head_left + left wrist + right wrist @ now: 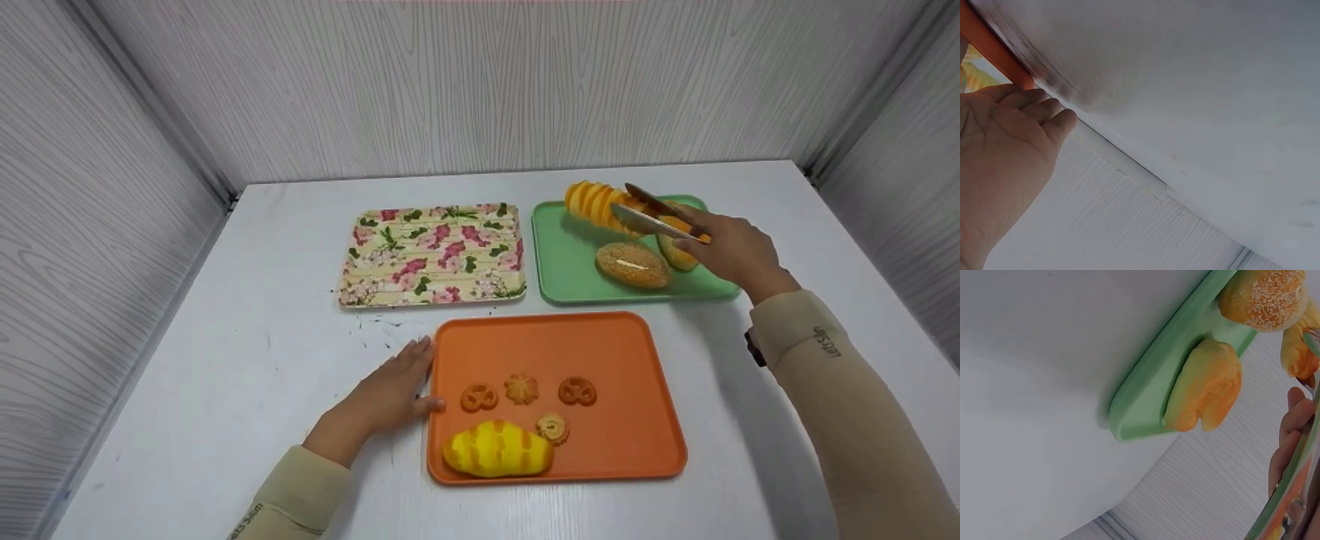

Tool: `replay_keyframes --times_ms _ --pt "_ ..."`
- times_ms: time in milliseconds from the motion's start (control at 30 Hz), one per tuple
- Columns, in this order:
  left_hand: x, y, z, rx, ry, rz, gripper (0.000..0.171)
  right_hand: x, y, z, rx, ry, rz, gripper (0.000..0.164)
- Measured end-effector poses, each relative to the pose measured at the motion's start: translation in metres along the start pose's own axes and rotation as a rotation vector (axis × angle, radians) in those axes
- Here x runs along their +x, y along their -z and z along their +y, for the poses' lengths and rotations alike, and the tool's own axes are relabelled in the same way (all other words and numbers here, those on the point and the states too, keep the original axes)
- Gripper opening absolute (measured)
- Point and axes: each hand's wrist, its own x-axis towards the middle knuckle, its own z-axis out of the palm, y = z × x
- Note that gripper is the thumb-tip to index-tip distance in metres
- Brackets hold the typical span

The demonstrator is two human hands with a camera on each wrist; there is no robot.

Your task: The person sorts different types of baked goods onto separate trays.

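Note:
My right hand (739,251) grips a pair of metal tongs (656,217) over the green tray (559,277). Between the tong arms is a ridged, orange-yellow bread roll (596,204), above the tray's back left part. A seeded bun (634,265) and a smooth golden bread (1204,385) lie on the green tray below. My left hand (394,390) rests along the left side of the orange tray (615,345), fingers extended and thumb at the rim. The orange tray carries a yellow striped bread (499,448), two pretzel-shaped cookies (577,391), a flower-shaped cookie (521,388) and a round swirled cookie (553,427).
A floral-patterned tray (435,255) lies at the back left, beside the green one. All three trays are on a white table (247,337). Pale wood-grain panels (480,90) enclose the back and both sides.

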Motion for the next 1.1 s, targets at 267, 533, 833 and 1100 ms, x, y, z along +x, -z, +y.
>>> replay_keyframes --times_ms 267,533,833,1100 --pt "0.000 0.001 0.000 -0.018 -0.012 -0.003 0.088 0.002 -0.006 0.005 0.013 -0.033 0.006 0.074" --pt "0.000 0.000 -0.001 -0.015 -0.013 0.000 0.088 0.004 -0.010 0.006 0.008 -0.028 -0.015 0.071" --pt "0.001 0.000 -0.001 -0.009 -0.020 -0.002 0.089 0.004 -0.013 0.009 0.015 -0.053 -0.058 0.074" --pt "0.000 0.000 -0.001 0.001 -0.016 0.001 0.089 0.003 -0.014 0.010 0.066 -0.066 -0.078 0.078"
